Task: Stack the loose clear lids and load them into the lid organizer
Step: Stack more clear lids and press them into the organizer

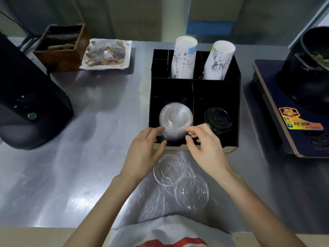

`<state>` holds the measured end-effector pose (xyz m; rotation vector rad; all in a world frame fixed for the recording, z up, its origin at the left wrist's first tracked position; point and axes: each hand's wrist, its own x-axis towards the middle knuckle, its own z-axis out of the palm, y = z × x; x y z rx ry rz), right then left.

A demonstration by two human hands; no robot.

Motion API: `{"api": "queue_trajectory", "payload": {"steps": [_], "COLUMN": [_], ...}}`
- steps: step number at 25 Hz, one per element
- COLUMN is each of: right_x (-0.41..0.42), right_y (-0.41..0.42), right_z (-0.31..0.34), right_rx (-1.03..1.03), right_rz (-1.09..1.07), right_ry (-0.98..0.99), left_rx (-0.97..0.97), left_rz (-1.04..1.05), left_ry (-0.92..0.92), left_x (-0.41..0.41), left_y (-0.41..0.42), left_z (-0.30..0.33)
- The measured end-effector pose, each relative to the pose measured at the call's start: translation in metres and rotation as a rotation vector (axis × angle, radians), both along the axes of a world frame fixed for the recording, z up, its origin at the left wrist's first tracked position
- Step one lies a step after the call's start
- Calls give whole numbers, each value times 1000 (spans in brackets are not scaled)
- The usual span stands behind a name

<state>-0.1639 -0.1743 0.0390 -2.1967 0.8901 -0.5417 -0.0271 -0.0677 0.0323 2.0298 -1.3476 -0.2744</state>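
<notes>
A stack of clear lids (175,120) lies on its side in the front-left slot of the black lid organizer (236,97). My left hand (146,150) touches the stack's left lower edge with spread fingers. On the stack's right side, my right hand (204,145) has its fingertips at the stack's lower edge. Whether either hand grips the stack is unclear. Several loose clear lids (170,169) lie overlapping on the steel counter just in front of the organizer, with another (192,192) nearer me.
Black lids (217,120) fill the organizer's front-right slot, and two paper cup stacks (184,57) stand behind. A black appliance (30,104) sits at left, an induction cooker with a pot (302,82) at right. A wooden box (60,47) and a wrapped tray (106,54) sit at the back.
</notes>
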Motion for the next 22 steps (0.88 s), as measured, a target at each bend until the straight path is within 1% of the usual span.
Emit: {"api": "queue_trajectory", "payload": {"steps": [3,6,10,14,17,22], "right_x": [-9,-15,-20,-21,-20,-19], "right_y": [11,19,26,34,36,37], "right_z": [-9,-20,-32,-44,-49,-52], "right_rx": [41,77,98,118,101,86], "right_rz": [54,88,182,258,280,283], "right_ry": [11,110,311,423,443,440], "left_rx": [14,63,225,394,425,378], "left_rz": [-61,-132,-144,-136,-158,-163], "left_ry": [45,85,20,8,33,18], "left_x": [-3,-6,-13,-16,-18,-19], "left_y": [13,24,34,38,40,42], "left_z": [-8,-20,-42,-53,-60,-67]}}
